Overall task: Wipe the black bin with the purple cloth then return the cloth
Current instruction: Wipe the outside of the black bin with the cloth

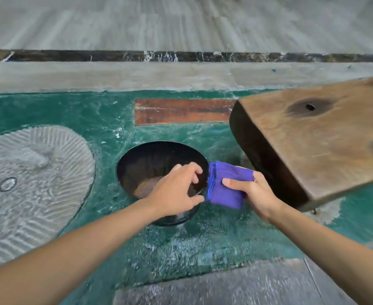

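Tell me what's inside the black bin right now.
Inside the black bin only a brownish patch at the bottom shows. The left hand grips the near rim and covers part of the inside. The purple cloth, held by the right hand, is outside.

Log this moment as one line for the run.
left hand: grips black bin rim | right hand: holds purple cloth against bin's outer right side
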